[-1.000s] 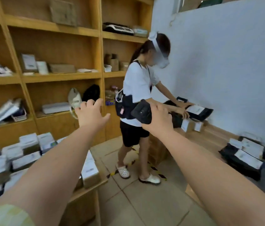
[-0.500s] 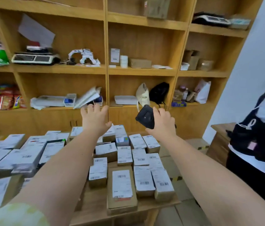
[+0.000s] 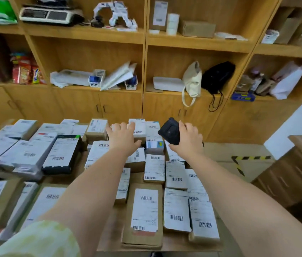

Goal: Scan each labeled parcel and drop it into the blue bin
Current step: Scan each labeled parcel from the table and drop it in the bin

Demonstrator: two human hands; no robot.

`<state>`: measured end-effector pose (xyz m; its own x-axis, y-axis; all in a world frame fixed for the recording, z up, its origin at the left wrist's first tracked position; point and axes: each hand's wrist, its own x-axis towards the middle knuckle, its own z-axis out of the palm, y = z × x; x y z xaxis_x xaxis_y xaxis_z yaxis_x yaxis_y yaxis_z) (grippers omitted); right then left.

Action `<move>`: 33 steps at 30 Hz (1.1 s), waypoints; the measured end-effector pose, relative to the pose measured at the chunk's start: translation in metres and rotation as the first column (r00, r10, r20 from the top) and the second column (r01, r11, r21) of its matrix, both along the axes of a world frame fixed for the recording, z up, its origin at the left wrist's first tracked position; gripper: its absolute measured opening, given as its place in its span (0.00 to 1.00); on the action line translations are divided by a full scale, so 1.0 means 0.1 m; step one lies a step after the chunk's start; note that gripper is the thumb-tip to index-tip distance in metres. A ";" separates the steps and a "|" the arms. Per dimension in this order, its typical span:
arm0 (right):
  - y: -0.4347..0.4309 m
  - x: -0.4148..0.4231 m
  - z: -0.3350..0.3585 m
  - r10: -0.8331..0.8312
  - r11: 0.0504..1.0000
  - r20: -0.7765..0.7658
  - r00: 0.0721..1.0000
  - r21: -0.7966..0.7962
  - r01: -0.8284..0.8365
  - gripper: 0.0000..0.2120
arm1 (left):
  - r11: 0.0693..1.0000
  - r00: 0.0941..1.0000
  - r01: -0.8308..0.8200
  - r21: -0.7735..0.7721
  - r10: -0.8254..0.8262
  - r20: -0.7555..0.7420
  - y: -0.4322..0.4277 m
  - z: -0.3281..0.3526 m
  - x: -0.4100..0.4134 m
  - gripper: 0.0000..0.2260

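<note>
Clutching a black handheld scanner (image 3: 169, 133), the right grip (image 3: 189, 140) hangs above the labeled parcels (image 3: 154, 168). Just left of it, the left grip (image 3: 123, 139) is released, fingers spread over a white-labeled box (image 3: 138, 127); contact is unclear. Parcels crowd the surface (image 3: 112, 236) beneath both, and wooden shelves (image 3: 144, 71) stand beyond.

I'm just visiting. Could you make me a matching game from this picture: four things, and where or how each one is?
1 scanner
2 tote bag
3 scale
4 left hand

A upper shelf, left
B open, above the parcels
C held by the right hand
D lower shelf, beside the black bag

Pairs: 1-C, 2-D, 3-A, 4-B
</note>
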<state>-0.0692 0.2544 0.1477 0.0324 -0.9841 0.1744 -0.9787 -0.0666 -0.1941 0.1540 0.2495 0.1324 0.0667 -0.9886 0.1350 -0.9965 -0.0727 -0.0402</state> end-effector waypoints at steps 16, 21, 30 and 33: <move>-1.13 0.01 -1.15 -0.207 0.946 0.271 0.940 0.299 0.123 0.39 | 0.951 0.955 -0.065 0.301 0.147 -0.259 -0.80 -1.22 -0.81 0.31; -1.35 0.02 -1.35 -0.315 0.917 0.302 0.900 0.341 0.207 0.39 | 0.933 0.980 -0.089 0.349 0.145 -0.137 -0.96 -1.48 -0.93 0.33; -1.49 -0.09 -1.58 -0.332 0.906 0.323 0.886 0.372 0.203 0.40 | 0.886 0.972 -0.205 0.415 0.233 -0.017 -1.29 -1.65 -1.22 0.37; -1.54 -0.15 -1.59 -0.319 0.914 0.348 0.882 0.358 0.189 0.42 | 0.854 0.957 -0.255 0.453 0.289 -0.006 -1.42 -1.69 -1.29 0.39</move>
